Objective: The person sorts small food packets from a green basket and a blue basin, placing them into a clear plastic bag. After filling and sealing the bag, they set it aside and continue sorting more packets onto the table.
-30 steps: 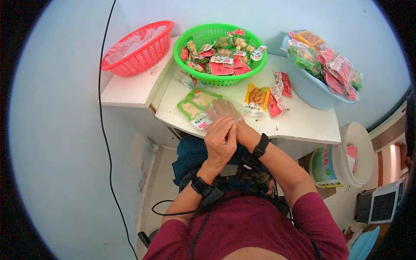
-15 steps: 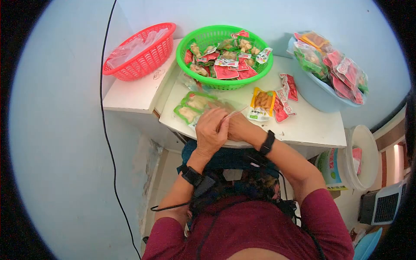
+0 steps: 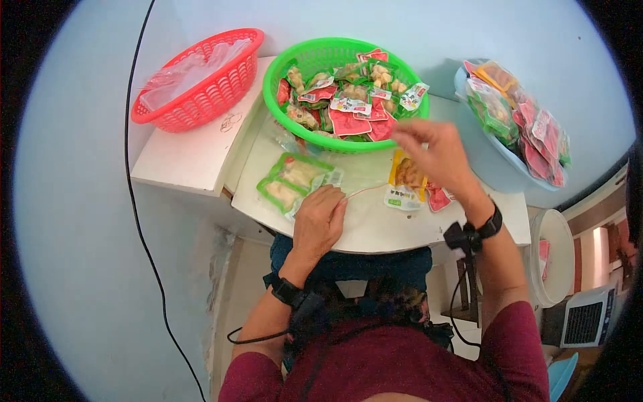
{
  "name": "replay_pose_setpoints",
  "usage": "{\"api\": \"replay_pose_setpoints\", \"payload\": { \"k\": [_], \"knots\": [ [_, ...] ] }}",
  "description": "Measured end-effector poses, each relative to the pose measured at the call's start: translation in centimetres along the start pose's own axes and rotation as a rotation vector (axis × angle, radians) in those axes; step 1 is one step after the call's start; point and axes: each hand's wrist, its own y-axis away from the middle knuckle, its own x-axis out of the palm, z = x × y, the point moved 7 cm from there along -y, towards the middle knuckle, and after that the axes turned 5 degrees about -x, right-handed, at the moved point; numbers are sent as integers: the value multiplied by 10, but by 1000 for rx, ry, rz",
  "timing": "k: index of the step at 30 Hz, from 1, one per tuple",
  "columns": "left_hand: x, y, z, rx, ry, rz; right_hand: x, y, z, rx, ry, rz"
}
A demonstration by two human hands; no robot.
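My left hand (image 3: 320, 221) is on the front part of the table, its fingers closed on the edge of a clear plastic bag (image 3: 362, 175). Beside its fingertips lie green-edged packets (image 3: 295, 175) with pale food inside. My right hand (image 3: 439, 153) is raised just off the right rim of the green basket (image 3: 271, 100), fingers extended and apart, with nothing visible in it. Below it, a yellow packet (image 3: 407, 175) of brown food lies partly covered from view. Red packets (image 3: 439, 198) beside that are mostly hidden by my right hand and wrist.
Several red and green food packets (image 3: 351, 124) fill the green basket. At the right, a light blue basin (image 3: 492, 151) is heaped with packets. A red basket (image 3: 207, 100) with clear bags stands on the left ledge. A white bucket (image 3: 557, 258) is beside the table.
My right hand has left my left hand and moved up and right toward the green basket. My left hand stays at the bag. The camera view has shifted slightly.
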Motion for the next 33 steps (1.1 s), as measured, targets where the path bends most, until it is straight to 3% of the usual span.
{"api": "replay_pose_setpoints", "payload": {
  "k": [7,13,18,22,28,31,33],
  "knots": [
    [-5,-4,-1,13,78,-41,10,-84,-50,-26,226,-72],
    [-3,-3,4,-5,78,-52,62,-101,-41,-162,144,20],
    [-4,-3,5,-44,58,-20,52,-71,-21,-210,188,-272],
    [-1,-1,7,-33,45,-29,11,-37,-40,-54,286,-532],
    [2,2,8,-21,10,-16,-3,0,-127,305,228,-696],
    [0,2,3,-6,-12,15,13,3,-178,618,-331,-673],
    [-1,2,0,-6,-12,37,27,-4,-168,681,-728,-491]
  ]
}}
